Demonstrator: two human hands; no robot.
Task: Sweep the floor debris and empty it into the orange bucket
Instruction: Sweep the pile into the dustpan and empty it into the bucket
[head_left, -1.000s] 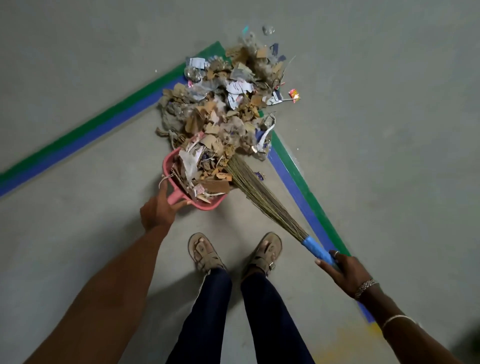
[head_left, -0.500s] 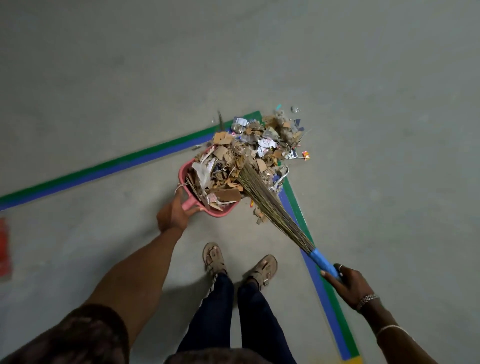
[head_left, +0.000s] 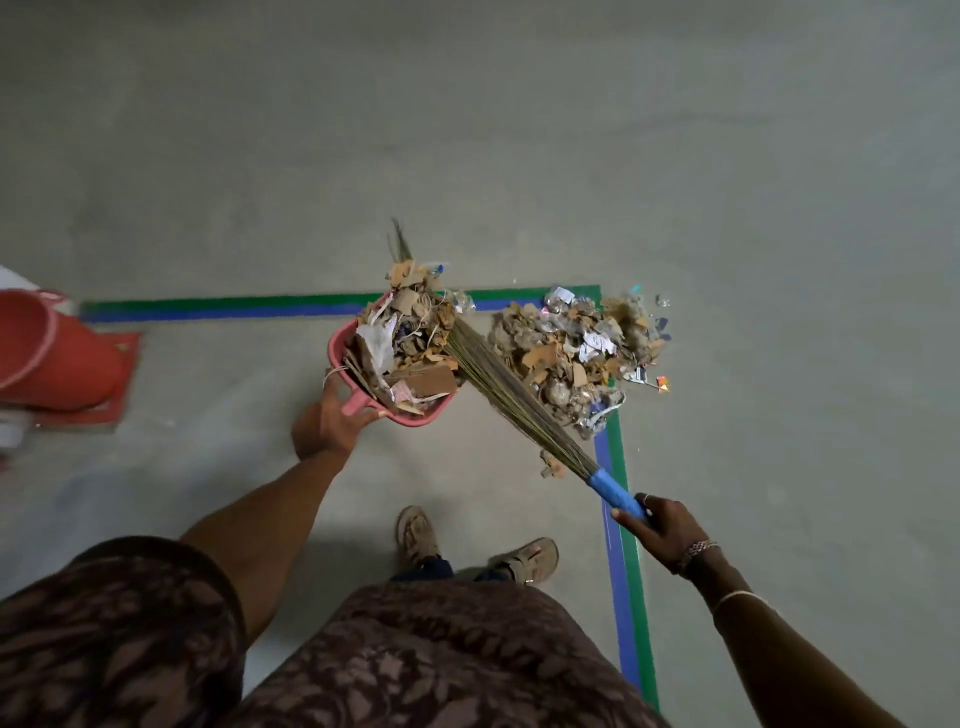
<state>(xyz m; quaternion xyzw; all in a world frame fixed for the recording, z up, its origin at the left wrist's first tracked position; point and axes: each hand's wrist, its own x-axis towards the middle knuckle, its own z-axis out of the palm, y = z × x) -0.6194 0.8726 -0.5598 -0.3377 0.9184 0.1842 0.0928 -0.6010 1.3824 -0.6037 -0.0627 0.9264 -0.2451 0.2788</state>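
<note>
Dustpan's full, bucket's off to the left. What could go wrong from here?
1. The dustpan is heaped past its rim; scraps may slide off on the way to the orange bucket.
2. The broom lies across the heap; lifting it may flick some out.

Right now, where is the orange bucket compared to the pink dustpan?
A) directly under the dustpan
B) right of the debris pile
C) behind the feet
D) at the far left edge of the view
D: the orange bucket shows at the left edge, well apart from the dustpan that the left hand holds.
</note>
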